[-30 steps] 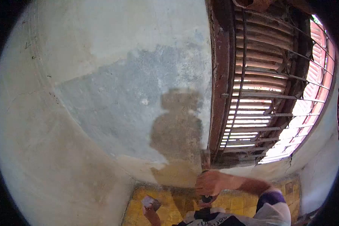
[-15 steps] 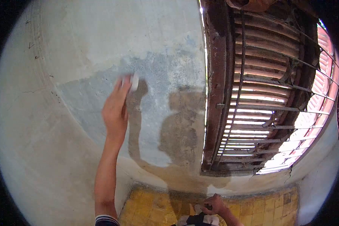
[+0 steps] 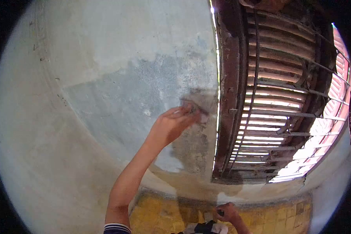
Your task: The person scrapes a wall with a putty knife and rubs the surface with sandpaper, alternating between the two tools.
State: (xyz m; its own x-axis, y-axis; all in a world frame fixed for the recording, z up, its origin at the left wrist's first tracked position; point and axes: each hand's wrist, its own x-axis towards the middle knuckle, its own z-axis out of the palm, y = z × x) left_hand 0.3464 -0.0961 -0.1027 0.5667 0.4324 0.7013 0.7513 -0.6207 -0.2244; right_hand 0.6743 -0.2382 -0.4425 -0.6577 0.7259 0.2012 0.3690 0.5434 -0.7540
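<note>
One pale pad (image 3: 202, 116) is pressed flat on the wall (image 3: 105, 97) for full contact, clamped by the fingers of the left hand (image 3: 168, 128); those of the right hand (image 3: 227, 212) cannot be told.

The wall (image 3: 105, 58) is pale cream-grey at the upper left of the frame, turning dull tan at the lower left. A mottled blue-grey patch (image 3: 117, 101) fills the centre. Right of centre, a brown-grey stain (image 3: 193, 146) runs downward. The pad (image 3: 202, 116) at the left hand (image 3: 169, 126) is whitish. On the right, the frame (image 3: 228, 97) is rust-brown, the slats (image 3: 277, 58) are faded salmon-red, and the bars (image 3: 255, 78) are dark. The tiles (image 3: 160, 212) at the bottom are mottled yellow. The sleeve (image 3: 116, 227) is navy with white stripes.
</note>
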